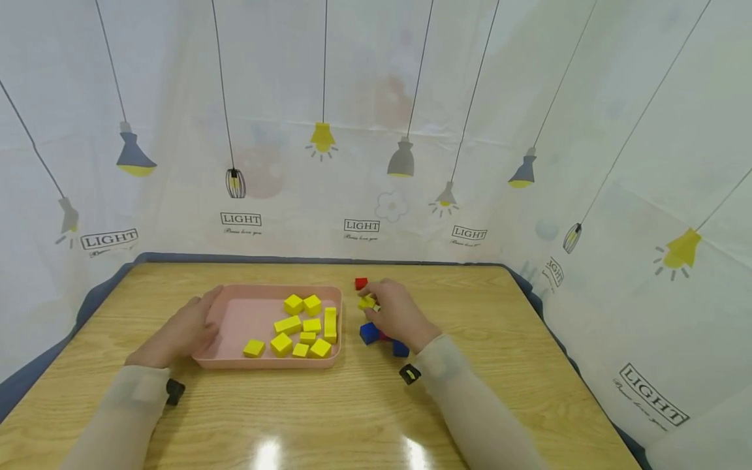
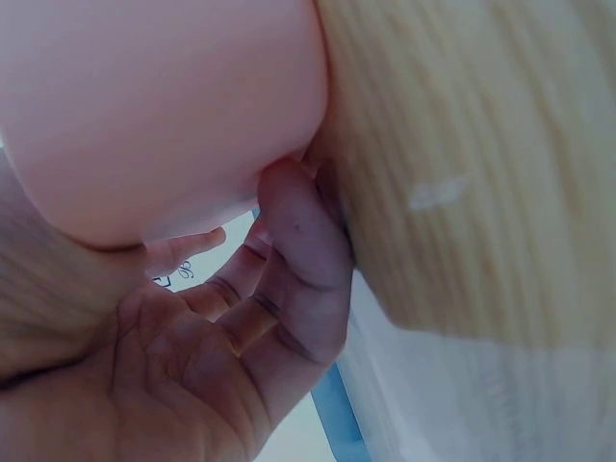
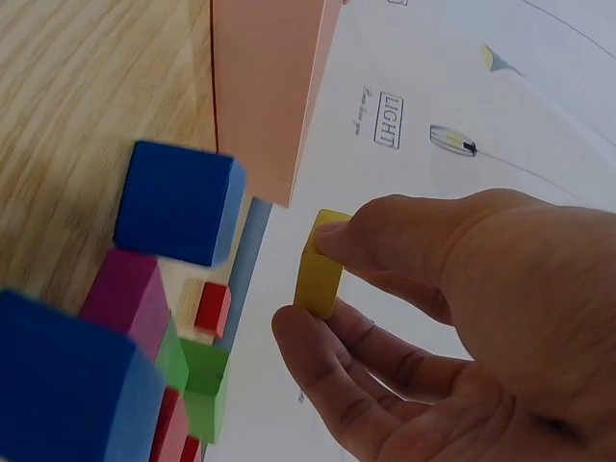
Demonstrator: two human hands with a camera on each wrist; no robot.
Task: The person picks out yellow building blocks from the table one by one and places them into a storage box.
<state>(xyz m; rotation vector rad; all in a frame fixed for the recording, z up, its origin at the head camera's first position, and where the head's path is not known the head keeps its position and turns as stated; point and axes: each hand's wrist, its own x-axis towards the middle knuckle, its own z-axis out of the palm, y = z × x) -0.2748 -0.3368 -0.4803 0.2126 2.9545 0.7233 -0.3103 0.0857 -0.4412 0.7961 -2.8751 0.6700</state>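
Observation:
My left hand (image 1: pixel 183 329) grips the left end of a pink tray (image 1: pixel 243 320), fingers curled against its outer wall in the left wrist view. Several yellow blocks (image 1: pixel 287 325), cubes and longer bars, lie in the tray, mostly toward its right half. Just beyond the tray's right wall, my right hand (image 1: pixel 401 314) pinches a small yellow block (image 3: pixel 318 274) between thumb and fingers, held up off the table. Beneath and beside that hand sit blue blocks (image 3: pixel 178 202), a purple block (image 3: pixel 127 294) and green blocks (image 3: pixel 204 390).
A small red block (image 1: pixel 361 283) lies alone farther back, right of the tray. The wooden table (image 1: pixel 329 418) has a dark blue edge (image 1: pixel 282 258) at the back, with a white printed cloth (image 1: pixel 364 183) hanging behind it and along the sides.

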